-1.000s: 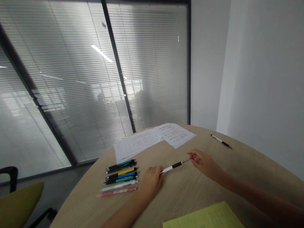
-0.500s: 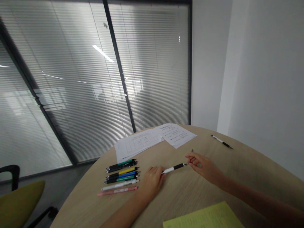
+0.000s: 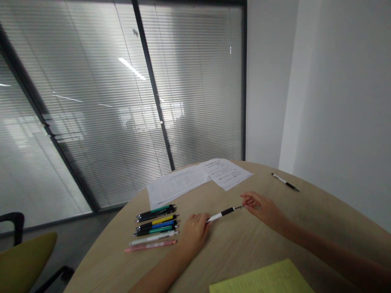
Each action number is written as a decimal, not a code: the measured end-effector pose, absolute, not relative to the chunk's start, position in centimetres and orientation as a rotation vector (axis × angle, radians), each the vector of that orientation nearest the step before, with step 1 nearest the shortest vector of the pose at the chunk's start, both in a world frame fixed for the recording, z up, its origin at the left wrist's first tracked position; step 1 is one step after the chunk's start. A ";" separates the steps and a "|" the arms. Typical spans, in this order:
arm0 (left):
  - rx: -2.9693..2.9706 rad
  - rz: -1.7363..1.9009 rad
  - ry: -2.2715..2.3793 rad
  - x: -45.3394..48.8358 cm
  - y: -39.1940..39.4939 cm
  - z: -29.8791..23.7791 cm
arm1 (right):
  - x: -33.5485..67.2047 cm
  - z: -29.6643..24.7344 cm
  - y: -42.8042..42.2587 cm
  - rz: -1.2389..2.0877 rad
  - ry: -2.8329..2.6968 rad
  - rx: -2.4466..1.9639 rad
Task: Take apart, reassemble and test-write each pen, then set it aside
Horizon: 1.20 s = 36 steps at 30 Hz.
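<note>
My left hand [image 3: 195, 232] rests on the table, its fingers closed round the rear end of a white pen [image 3: 216, 217] with a black grip. The pen points right and slightly away from me. From its front end sticks a thin dark rod [image 3: 238, 208], which looks like a refill. At the rod's far end are the pinched fingertips of my right hand [image 3: 254, 203]; whatever is between them is too small to make out. Left of my left hand lies a row of several pens [image 3: 159, 221] in black, green, yellow, blue, white and pink.
Printed paper sheets [image 3: 180, 183] lie at the far side of the round wooden table [image 3: 259, 248]. Another white and black pen [image 3: 285, 182] lies at the far right. A yellow paper pad [image 3: 262, 280] is at the near edge. A green chair [image 3: 27, 260] stands at left.
The pen's front end has tilted slightly up and away from me, and more of the thin rod shows. My right hand has shifted a little right; a small grey piece above its fingers no longer shows.
</note>
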<state>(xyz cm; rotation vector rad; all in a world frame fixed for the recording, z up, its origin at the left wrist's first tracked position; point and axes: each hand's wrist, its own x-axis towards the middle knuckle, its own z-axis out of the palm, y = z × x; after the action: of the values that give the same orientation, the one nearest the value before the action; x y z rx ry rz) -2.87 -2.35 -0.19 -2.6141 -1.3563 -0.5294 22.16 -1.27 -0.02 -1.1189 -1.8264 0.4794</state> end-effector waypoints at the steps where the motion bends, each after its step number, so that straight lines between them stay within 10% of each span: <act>1: -2.618 -0.527 -1.356 -2.9 -2.3 -0.2 | 22.1 -0.1 -1.3 0.493 -1.842 -1.104; 36: -2.717 -0.538 -1.209 -3.0 -2.6 -0.2 | 20.7 -1.2 -1.9 0.671 -1.691 -1.099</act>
<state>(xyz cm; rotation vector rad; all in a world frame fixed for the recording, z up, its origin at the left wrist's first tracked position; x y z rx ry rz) -3.00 -2.59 -0.23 -2.7173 -1.2095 -0.5382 20.75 -1.88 -1.20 -1.0994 -1.6912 0.6706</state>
